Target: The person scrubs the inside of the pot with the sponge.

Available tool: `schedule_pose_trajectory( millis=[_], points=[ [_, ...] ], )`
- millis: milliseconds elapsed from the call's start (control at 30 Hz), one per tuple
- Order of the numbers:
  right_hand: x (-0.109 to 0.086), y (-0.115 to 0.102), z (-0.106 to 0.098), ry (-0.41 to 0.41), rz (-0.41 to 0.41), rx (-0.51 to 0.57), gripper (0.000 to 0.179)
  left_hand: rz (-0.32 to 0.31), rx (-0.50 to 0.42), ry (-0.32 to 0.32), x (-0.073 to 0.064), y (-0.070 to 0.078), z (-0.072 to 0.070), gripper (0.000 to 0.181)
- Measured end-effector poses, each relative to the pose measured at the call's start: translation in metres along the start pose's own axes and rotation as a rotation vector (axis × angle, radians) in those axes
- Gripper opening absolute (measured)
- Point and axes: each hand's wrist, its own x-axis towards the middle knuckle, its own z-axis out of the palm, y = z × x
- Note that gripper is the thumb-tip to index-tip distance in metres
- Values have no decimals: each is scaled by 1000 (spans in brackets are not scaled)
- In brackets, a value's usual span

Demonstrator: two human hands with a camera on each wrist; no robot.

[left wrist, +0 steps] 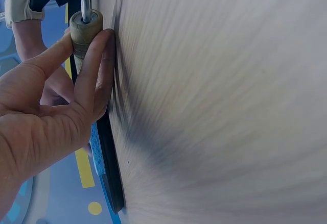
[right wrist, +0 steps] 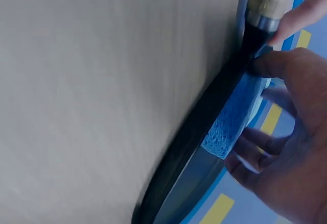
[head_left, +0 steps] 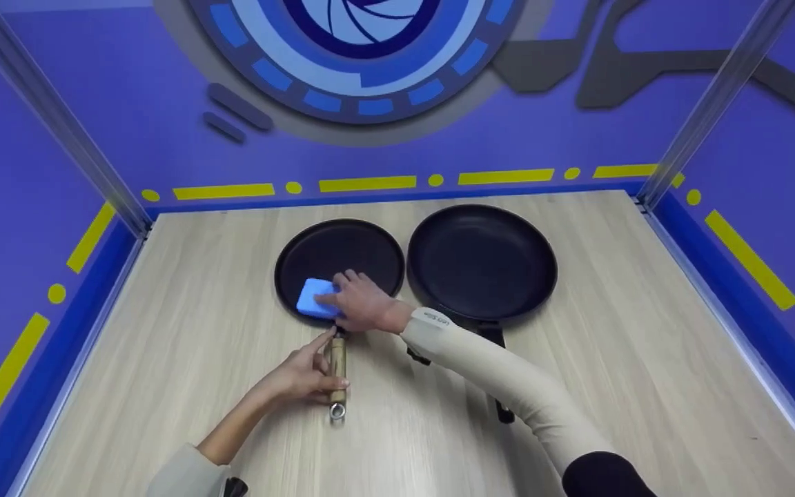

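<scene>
A flat black pan [head_left: 342, 252] with a low rim lies at the middle left of the table. My left hand [head_left: 294, 376] grips its wooden handle [head_left: 339, 359], thumb and fingers on either side; the left wrist view shows the handle's end [left wrist: 86, 32] with a metal ring between them. Inside the pan, near the handle side, sits a blue sponge [head_left: 310, 298]. My right hand [head_left: 368, 304] holds it from its right edge against the pan. In the right wrist view, fingers and thumb curl about the sponge [right wrist: 230, 114], and its textured face shows.
To the right stands a larger, deeper black frying pan [head_left: 482, 266], close beside the flat one. My right forearm crosses over its black handle [head_left: 504, 412]. Blue-purple walls [head_left: 121, 124] with yellow marks enclose the wooden table [head_left: 197, 276] at the back and both sides.
</scene>
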Motion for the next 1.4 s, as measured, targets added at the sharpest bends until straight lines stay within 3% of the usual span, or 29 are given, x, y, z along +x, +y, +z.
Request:
schedule_pose_trajectory(
  millis=[300,533,900,1100,1400],
  points=[
    [-1,7,-2,33,-69,113,45,1,0,8,-2,0,2,100],
    [0,9,-4,33,-87,141,45,-12,-16,19,-2,2,1,100],
    [-12,33,-9,-92,-92,294,45,-25,32,22,2,2,0,100],
    [-18,44,-13,-162,-70,318,55,-41,27,28,3,0,0,100],
    [-20,46,-12,-144,-47,326,51,-40,13,29,3,-1,1,101]
  ],
)
